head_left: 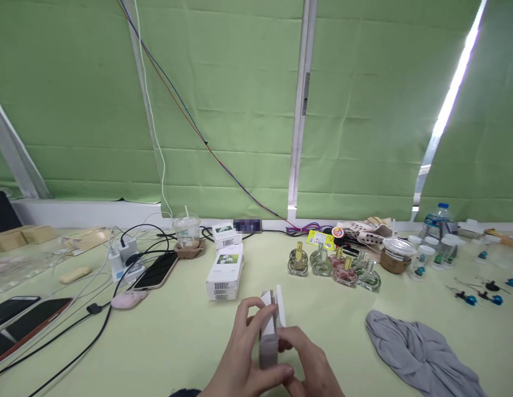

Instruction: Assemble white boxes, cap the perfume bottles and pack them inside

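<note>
Between the right hand [316, 361] and the grey cloth [422, 353], the table [343, 325] gives free passage. Further forward, glass bottles [298, 262] block the right side and white boxes [225, 273] the left, with a gap between. Cables [94, 309] obstruct far left.

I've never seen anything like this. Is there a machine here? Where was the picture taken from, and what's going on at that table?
There is no machine at work here, just a person's two bare hands. The single picture comes from a camera worn on that person's head, looking forward and down. The left hand and right hand hold a small pale box between them, with what looks like an open flap.

Around them on the pale green table are white printed boxes, small glass bottles and, to the person's right, a crumpled grey cloth. Off to the left lie a phone and tangled cables.
</note>
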`<state>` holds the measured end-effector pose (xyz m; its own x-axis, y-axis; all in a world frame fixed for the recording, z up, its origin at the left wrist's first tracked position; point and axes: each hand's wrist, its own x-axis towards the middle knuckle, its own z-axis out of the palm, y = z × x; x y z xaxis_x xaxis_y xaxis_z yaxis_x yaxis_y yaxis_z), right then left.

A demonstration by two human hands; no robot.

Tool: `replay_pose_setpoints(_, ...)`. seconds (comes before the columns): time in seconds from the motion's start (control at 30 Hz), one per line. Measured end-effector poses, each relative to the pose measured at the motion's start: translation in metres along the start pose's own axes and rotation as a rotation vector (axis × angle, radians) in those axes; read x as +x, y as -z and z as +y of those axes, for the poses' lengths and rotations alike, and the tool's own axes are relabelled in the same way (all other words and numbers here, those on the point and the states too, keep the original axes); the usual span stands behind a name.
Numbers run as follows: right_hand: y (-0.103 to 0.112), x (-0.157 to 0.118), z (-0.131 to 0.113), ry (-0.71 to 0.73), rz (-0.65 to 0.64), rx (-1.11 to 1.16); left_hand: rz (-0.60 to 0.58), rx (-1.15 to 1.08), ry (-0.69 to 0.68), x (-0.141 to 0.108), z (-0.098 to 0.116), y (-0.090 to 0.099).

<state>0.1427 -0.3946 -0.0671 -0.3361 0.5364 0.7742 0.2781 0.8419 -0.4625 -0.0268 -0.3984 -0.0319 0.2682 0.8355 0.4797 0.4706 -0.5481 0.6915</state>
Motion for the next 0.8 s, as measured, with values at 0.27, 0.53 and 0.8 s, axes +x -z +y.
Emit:
replay_pose_setpoints(0.27,0.029,0.015,0.036,-0.269,0.181,-0.035,-0.071,0.18,-0.091,0.009,0.003,0.032)
replay_pose_setpoints(0.53,0.049,0.076,0.136,-0.44,0.026,-0.62,0.064,0.352,-0.366,0.01,-0.018,0.037)
replay_pose_setpoints(0.8,0.024,0.088,0.153,-0.478,-0.036,-0.668,0.105,0.346,-0.401,0.012,-0.035,0.033)
